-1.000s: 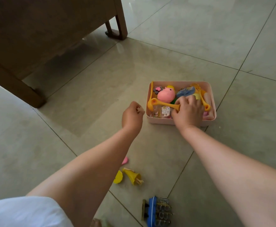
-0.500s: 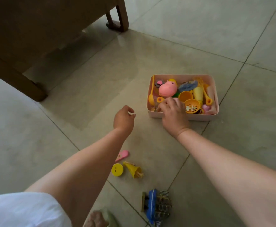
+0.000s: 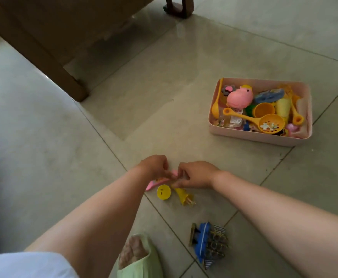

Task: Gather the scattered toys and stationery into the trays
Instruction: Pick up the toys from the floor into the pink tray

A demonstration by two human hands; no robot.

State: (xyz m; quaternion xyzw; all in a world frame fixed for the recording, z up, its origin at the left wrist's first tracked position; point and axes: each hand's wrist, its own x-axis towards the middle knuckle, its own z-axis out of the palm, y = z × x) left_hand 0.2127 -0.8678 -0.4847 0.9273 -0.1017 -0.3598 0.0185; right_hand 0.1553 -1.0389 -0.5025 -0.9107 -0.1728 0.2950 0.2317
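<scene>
No writing, brand or label can be read on any item; the packet in the tray carries a print too blurred to make out.

Left hand [image 3: 154, 166] — forearm reaching forward and low over the floor tiles [image 3: 43, 157], fingers curled downward onto the upper end of a flat pink toy [image 3: 154, 182]; it appears to pinch that piece, though the fingertips are hidden.

Right hand [image 3: 196, 174] — forearm coming in from the right, knuckles up, fingers curled down, fingertips at the narrow end of a yellow cone toy [image 3: 184, 196] and touching the pink toy's end; whether it grips either one cannot be told.

Loose items on the floor: the pink toy, lying flat under both hands; a yellow round disc [image 3: 163, 192] with small dark marks, just beside the cone; the cone on its side, wide end pointing toward the camera; a blue toy with striped and metallic parts [image 3: 206, 240], apart and nearer the camera.

Pink tray [image 3: 244, 135] — rectangular, on the floor well apart from the hands, up and to the right. Contents: pink pig head [image 3: 240, 97], orange slotted ladle [image 3: 264, 121], orange spoon [image 3: 217, 103] along the left wall, orange cup [image 3: 263, 110], pale yellow cup [image 3: 283, 106], blue piece [image 3: 268, 96], clear packet [image 3: 231, 120].

Also in view: wooden furniture [image 3: 43, 47] at upper left; a foot in a green slipper [image 3: 138, 255]; a white garment [image 3: 23, 265] at lower left.
</scene>
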